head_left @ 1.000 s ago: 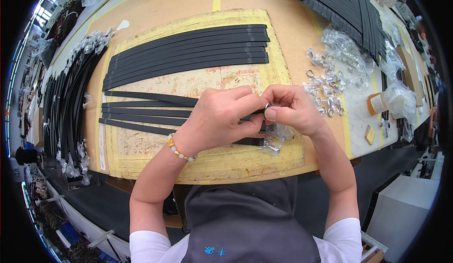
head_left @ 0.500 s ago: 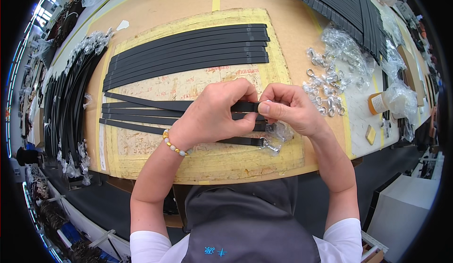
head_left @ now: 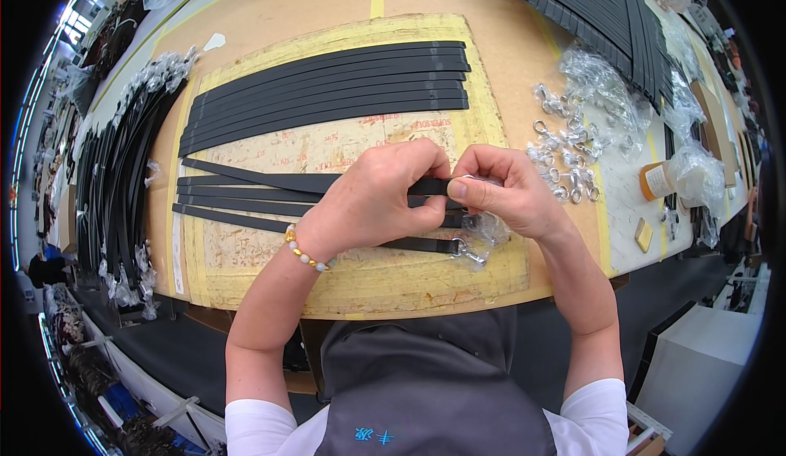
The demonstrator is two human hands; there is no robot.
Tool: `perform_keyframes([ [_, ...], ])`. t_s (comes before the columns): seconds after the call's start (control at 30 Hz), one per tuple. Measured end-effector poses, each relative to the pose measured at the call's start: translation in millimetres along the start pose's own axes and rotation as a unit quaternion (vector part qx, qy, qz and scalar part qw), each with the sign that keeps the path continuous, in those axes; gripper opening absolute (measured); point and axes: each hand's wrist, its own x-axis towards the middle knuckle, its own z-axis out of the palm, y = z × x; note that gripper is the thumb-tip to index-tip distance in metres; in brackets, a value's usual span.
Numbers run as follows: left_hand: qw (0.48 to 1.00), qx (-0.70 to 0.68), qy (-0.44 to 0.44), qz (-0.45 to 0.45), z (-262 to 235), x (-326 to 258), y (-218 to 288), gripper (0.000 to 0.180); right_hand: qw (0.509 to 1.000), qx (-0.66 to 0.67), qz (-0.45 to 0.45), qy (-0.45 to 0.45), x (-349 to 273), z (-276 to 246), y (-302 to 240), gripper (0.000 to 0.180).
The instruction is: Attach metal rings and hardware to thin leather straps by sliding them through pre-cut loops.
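My left hand (head_left: 372, 202) grips a black strap (head_left: 246, 182) near its right end, above a yellowish work mat (head_left: 270, 141). My right hand (head_left: 508, 190) pinches a small metal clasp in clear wrapping against that strap's end. Just below the hands lies another black strap (head_left: 221, 217) with a wrapped metal clasp (head_left: 473, 250) at its tip. A few more loose straps lie side by side under my left hand. A beaded bracelet sits on my left wrist.
A neat row of black straps (head_left: 327, 88) lies at the mat's far side. Bagged metal clasps (head_left: 569, 157) are heaped to the right, next to an orange bottle (head_left: 657, 180). Finished straps (head_left: 123, 169) hang at the left edge; more black strips (head_left: 606, 14) are stacked far right.
My hands have drawn the strap end and clasp slightly up and closer together; my right fingers have shifted on the wrapped clasp. The other straps stay put.
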Motion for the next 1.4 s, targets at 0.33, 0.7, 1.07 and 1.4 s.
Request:
perform_keyframes([
  [0.33,0.999,0.026,0.005,0.034,2,-1,-6,0.022,0.994,-0.107,-0.008,0.029,-1,3,-1,0.021],
  [0.7,0.998,-0.033,-0.045,-0.024,-5,4,8,0.033,0.995,-0.068,-0.054,0.053,1,14,11,0.007],
  [1.07,0.979,-0.188,-0.04,-0.064,-20,-4,12,0.033,0.993,0.08,0.016,-0.089,0,10,-4,0.021],
  [1.4,0.989,-0.136,-0.046,-0.03,-9,1,-6,0.025,0.993,-0.086,-0.076,0.006,4,11,13,0.021],
])
